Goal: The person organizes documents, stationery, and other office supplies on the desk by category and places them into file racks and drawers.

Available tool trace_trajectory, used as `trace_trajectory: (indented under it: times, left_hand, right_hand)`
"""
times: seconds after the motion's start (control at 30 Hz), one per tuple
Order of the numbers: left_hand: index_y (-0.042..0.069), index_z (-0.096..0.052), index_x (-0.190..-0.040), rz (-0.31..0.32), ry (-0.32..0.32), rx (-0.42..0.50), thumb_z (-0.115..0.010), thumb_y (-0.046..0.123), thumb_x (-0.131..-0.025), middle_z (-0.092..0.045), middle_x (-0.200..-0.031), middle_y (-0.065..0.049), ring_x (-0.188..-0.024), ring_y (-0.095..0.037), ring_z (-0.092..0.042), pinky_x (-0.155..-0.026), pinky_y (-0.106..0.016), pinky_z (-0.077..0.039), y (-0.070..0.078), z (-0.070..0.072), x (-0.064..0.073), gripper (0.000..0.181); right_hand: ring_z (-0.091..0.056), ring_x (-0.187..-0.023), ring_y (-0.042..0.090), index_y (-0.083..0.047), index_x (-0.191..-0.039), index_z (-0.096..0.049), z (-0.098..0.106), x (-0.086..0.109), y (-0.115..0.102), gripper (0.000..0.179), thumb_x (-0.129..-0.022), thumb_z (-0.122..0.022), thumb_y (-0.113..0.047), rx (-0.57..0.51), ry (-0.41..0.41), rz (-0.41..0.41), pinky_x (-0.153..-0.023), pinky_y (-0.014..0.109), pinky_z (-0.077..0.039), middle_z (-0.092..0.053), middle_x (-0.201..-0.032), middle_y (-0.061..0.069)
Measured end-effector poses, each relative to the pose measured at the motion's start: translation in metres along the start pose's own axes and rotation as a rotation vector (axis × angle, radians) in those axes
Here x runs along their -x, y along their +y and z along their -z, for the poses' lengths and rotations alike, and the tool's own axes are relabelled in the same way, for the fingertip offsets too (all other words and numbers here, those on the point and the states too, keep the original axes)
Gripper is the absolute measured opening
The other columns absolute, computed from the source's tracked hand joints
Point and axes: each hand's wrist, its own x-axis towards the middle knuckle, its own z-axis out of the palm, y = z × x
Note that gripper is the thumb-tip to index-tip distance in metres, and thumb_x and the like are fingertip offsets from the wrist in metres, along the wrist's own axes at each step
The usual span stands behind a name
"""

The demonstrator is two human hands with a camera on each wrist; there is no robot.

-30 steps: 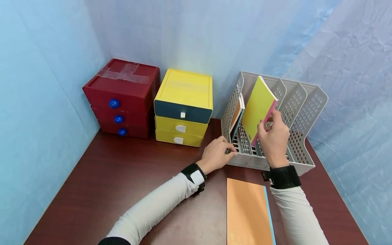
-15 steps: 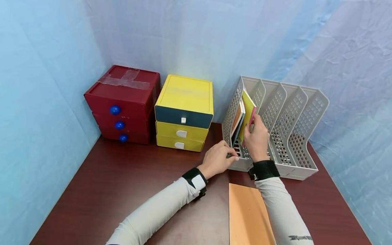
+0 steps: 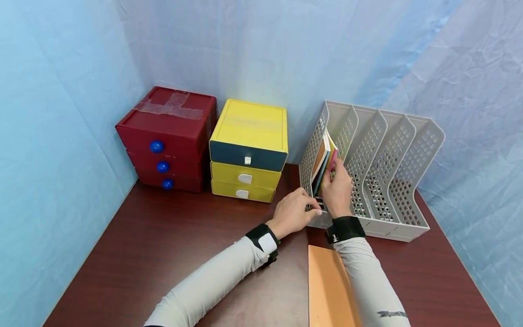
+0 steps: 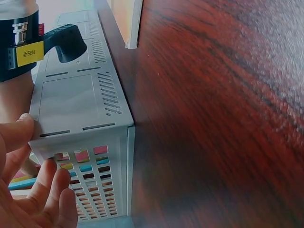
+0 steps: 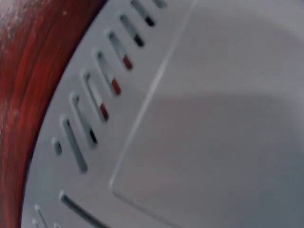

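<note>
A grey file rack point(image 3: 394, 230) with upright dividers stands at the right of the table. My right hand point(image 3: 338, 191) holds a yellow notebook with a pink edge point(image 3: 333, 158) upright in the rack's leftmost compartment, beside several thin books point(image 3: 323, 156). At the rack's front left corner, my left hand point(image 3: 293, 211) grips the rim. The left wrist view shows its thumb point(image 4: 19, 130) on the front wall and its fingers at the perforated side. The right wrist view is filled mostly by the rack's front wall point(image 5: 213, 142); the right hand is out of that view.
An orange notebook point(image 3: 327, 281) lies flat before the rack, partly under the right forearm. Left of the rack stand a yellow drawer box point(image 3: 249, 125) and a dark red one point(image 3: 171, 125) with blue knobs. Pale blue cloth point(image 3: 253, 54) hangs behind.
My right hand has moved the yellow notebook left and down into the leftmost compartment, against the other books. My left hand stays at the rack's corner.
</note>
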Motion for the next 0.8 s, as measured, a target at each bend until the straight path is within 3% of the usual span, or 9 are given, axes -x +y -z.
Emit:
trace_trajectory:
  times: [0.17, 0.37, 0.63, 0.8]
  left_hand:
    - [0.036, -0.073, -0.095, 0.006, 0.004, 0.011, -0.066, 0.044, -0.088, -0.051, -0.093, 0.008, -0.078, -0.001, -0.044, -0.054, -0.018, -0.040, 0.000, 0.000, -0.001, 0.013]
    - [0.036, -0.072, -0.095, 0.014, -0.008, 0.020, -0.065, 0.045, -0.089, -0.053, -0.096, 0.005, -0.078, -0.001, -0.044, -0.055, -0.019, -0.040, -0.001, -0.002, 0.000, 0.013]
    - [0.037, -0.072, -0.093, 0.024, -0.008, 0.016, -0.065, 0.045, -0.088, -0.048, -0.091, 0.011, -0.077, -0.001, -0.044, -0.054, -0.020, -0.040, 0.000, -0.002, -0.002, 0.011]
    - [0.037, -0.072, -0.093, 0.024, -0.014, 0.001, -0.066, 0.045, -0.088, -0.047, -0.092, 0.011, -0.078, -0.001, -0.045, -0.054, -0.020, -0.040, 0.000, 0.001, -0.002, 0.011]
  right_hand:
    - [-0.063, -0.077, 0.028, -0.014, -0.126, -0.051, 0.000, 0.001, -0.001, 0.028, -0.098, -0.051, -0.014, -0.006, -0.031, -0.037, -0.058, 0.046, -0.050, -0.066, -0.101, 0.015]
    - [-0.058, -0.061, 0.023, -0.011, -0.120, -0.050, 0.001, 0.004, -0.003, 0.022, -0.099, -0.050, -0.018, -0.010, -0.113, -0.097, -0.047, 0.039, -0.044, -0.065, -0.095, 0.013]
    - [-0.063, -0.070, 0.024, -0.011, -0.113, -0.049, 0.005, 0.003, -0.005, 0.018, -0.098, -0.048, -0.020, -0.021, -0.194, -0.161, -0.051, 0.041, -0.050, -0.063, -0.095, 0.014]
    - [-0.063, -0.076, 0.025, -0.018, -0.130, -0.044, 0.010, 0.004, -0.010, 0.036, -0.094, -0.052, -0.020, -0.038, -0.263, -0.175, -0.055, 0.041, -0.050, -0.061, -0.103, 0.012]
